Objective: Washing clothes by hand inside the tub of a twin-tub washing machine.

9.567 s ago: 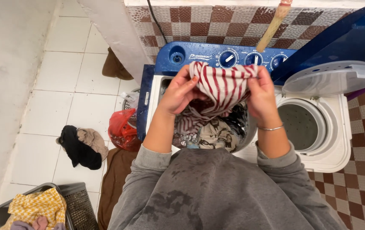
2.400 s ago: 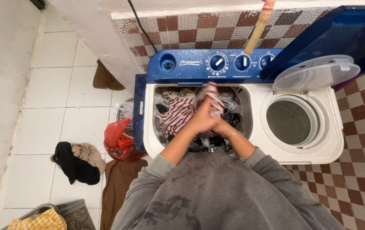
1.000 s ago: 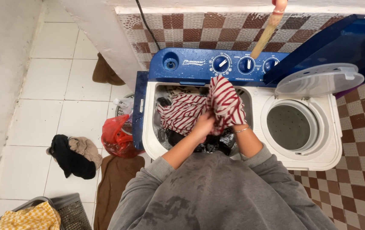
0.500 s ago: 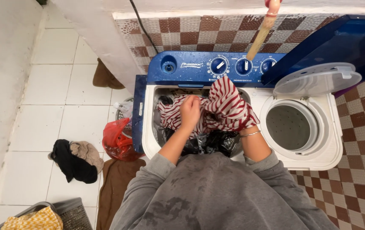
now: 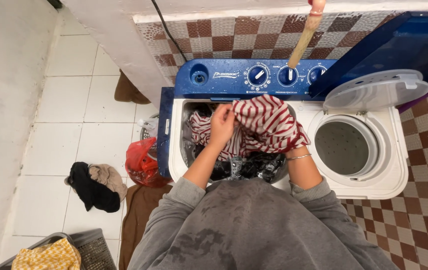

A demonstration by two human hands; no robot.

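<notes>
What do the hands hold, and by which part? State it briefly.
Both hands hold the red-and-white striped cloth over the wash tub: the left hand pinches its upper edge; the right hand is hidden under its folds.

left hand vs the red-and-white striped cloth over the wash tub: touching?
Touching. The head view shows the left hand with its fingers closed on the edge of the striped cloth, no gap between them, above the wash tub.

Laundry crowds the wash tub [image 5: 175, 145]; the spin drum [image 5: 345, 148] beside it gapes open.
</notes>
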